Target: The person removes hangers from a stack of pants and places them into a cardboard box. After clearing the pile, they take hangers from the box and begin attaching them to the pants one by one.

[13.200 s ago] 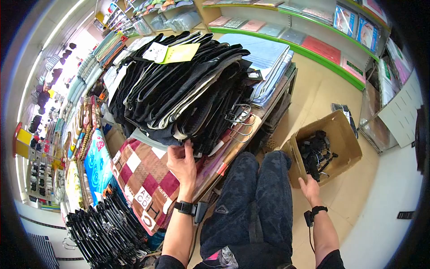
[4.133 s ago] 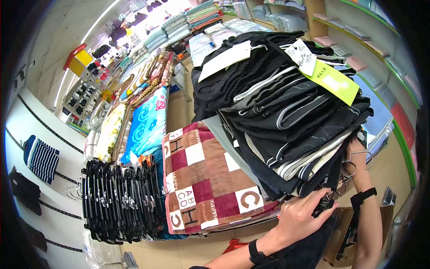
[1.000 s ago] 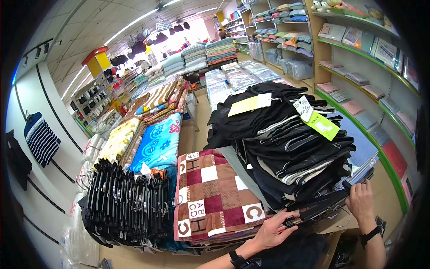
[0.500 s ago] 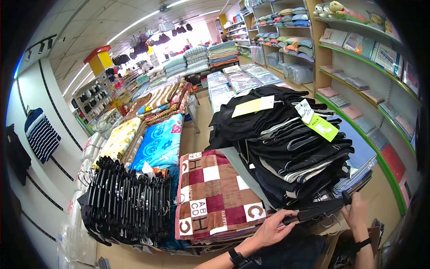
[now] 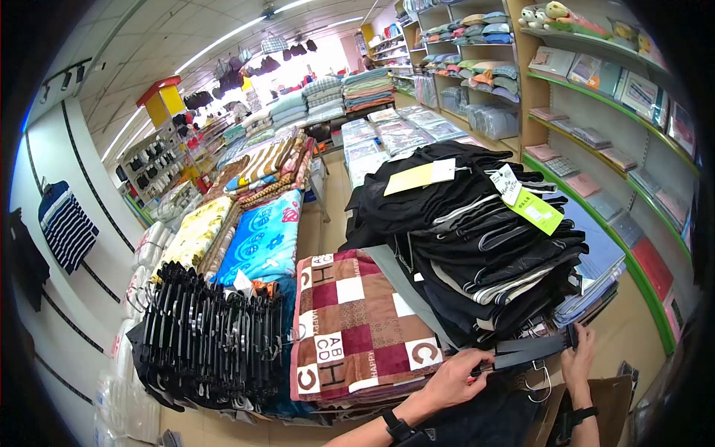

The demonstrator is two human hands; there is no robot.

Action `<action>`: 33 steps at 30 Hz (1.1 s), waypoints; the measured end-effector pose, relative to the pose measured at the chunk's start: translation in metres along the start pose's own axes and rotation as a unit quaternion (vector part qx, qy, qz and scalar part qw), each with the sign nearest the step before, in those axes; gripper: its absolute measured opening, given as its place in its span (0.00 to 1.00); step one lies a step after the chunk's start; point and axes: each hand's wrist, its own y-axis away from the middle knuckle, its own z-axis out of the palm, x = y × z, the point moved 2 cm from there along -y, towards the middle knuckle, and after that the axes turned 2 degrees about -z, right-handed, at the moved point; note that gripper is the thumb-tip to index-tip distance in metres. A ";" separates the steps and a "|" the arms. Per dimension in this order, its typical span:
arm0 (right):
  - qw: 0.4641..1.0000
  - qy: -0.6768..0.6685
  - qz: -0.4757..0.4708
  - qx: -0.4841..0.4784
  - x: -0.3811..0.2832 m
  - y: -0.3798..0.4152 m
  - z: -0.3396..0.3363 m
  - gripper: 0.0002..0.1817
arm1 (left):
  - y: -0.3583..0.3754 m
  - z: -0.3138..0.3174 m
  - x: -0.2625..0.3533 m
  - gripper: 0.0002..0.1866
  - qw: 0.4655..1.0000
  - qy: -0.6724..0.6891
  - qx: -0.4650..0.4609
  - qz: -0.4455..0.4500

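Between my two hands is a black clip hanger (image 5: 530, 352), its flat bar nearly level and a pale metal hook below it. My left hand (image 5: 456, 378) pinches the bar's left end, beside the corner of a folded checked blanket (image 5: 372, 320). At the other end, my right hand (image 5: 578, 360) has its fingers closed around the dark end clip. Just behind the hanger rises a tall stack of folded black trousers (image 5: 477, 238) with yellow-green tags on it. Dark cloth (image 5: 484, 413) lies below my left hand.
A dense row of black hangers (image 5: 212, 343) stands left of the blanket. A cardboard box (image 5: 611, 406) is at the lower right, below my right hand. Green-edged shelves (image 5: 640, 261) run along the right. Blue packaged goods (image 5: 596, 287) lie beside the trousers.
The hanger has turned so that its flat face shows more, and its hook hangs more visibly below. My right hand has moved slightly down and left.
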 end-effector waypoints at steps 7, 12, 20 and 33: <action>0.983 -0.111 0.143 -0.022 0.064 0.028 0.032 0.29 | -0.009 -0.005 0.015 0.23 0.995 -0.097 0.034 0.006; 0.979 -0.140 0.148 -0.006 0.051 0.034 0.027 0.28 | -0.009 -0.006 0.007 0.22 0.973 -0.229 0.033 0.016; 0.975 -0.147 0.164 -0.001 0.033 0.045 0.006 0.26 | -0.010 0.002 -0.016 0.22 0.966 -0.250 0.058 0.031; 0.947 -0.230 0.223 -0.005 0.032 0.073 0.010 0.27 | -0.022 -0.009 -0.007 0.24 0.959 -0.282 -0.006 0.016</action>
